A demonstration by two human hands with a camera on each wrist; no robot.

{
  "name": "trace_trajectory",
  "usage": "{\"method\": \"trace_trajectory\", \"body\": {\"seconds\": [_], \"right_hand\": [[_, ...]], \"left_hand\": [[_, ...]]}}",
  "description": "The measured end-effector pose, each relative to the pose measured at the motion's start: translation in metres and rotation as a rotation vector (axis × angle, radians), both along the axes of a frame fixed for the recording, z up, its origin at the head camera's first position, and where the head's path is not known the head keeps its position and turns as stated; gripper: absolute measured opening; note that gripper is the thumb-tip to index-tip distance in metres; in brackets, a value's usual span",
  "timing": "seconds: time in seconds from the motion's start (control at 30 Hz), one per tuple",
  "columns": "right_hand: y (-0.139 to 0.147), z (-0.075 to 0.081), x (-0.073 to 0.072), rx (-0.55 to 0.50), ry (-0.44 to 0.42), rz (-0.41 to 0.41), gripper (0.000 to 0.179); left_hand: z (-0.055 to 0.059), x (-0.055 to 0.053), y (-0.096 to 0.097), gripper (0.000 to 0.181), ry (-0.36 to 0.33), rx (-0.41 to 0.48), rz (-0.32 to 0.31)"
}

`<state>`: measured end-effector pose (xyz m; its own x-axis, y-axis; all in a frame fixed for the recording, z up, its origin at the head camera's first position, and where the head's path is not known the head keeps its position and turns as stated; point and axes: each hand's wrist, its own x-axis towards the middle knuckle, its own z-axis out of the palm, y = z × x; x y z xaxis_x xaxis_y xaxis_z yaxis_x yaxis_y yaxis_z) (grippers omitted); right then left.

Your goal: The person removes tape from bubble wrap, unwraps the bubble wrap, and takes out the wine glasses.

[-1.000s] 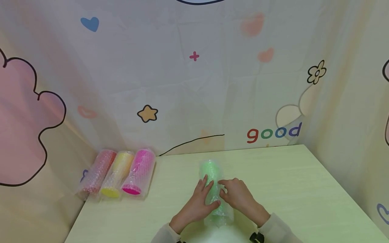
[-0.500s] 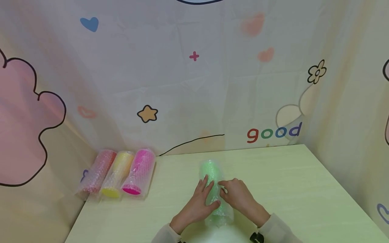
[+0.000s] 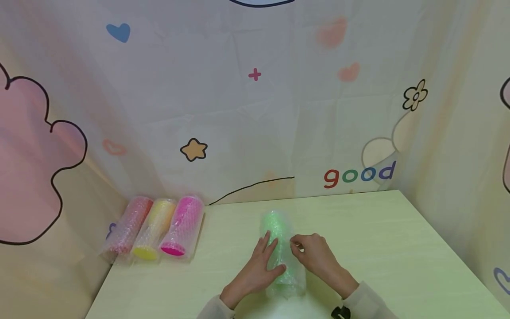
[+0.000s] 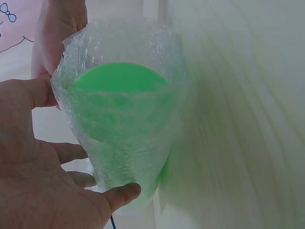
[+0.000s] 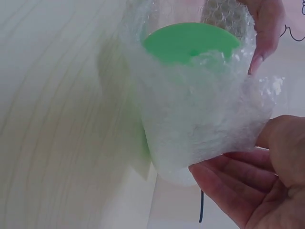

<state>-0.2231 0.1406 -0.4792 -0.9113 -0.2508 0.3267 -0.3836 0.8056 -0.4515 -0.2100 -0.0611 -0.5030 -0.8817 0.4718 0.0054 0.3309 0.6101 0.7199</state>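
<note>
A bright green object with a flared round end [image 4: 119,78] lies wrapped in bubble wrap [image 5: 200,107] on the table, pointing away from me. Spread over its left side is my left hand [image 3: 256,268], its fingers straight against the wrap and its thumb across the near part. At the right side, my right hand [image 3: 314,253] pinches the edge of the bubble wrap between thumb and index finger. In the right wrist view this edge is lifted off the bundle as a loose flap. The narrower far part of the green object is veiled by the wrap.
Three similar wrapped bundles lie side by side at the table's back left: a red one [image 3: 129,223], a yellow one [image 3: 153,228] and a pink one [image 3: 183,226]. A printed curtain [image 3: 255,124] hangs behind the light wooden table [image 3: 398,257].
My right hand has moved slightly to the right, away from the bundle, drawing the bubble wrap's edge with it. My left hand has shifted very slightly left and stays on the bundle.
</note>
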Motion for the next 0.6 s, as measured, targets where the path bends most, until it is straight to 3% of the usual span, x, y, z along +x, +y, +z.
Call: {"method": "trace_trajectory", "body": {"seconds": [0.2,0.37,0.6], "right_hand": [[0.009,0.004,0.000,-0.012,-0.011,-0.082,0.024],[0.011,0.006,-0.003,-0.027,-0.054,-0.092,0.026],[0.002,0.019,-0.013,-0.028,-0.124,-0.052,0.043]], "left_hand": [[0.002,0.003,-0.003,0.077,0.007,0.004,-0.011],[0.003,0.003,-0.004,0.078,0.043,-0.010,0.013],[0.005,-0.010,-0.001,0.080,0.106,-0.011,0.063]]}}
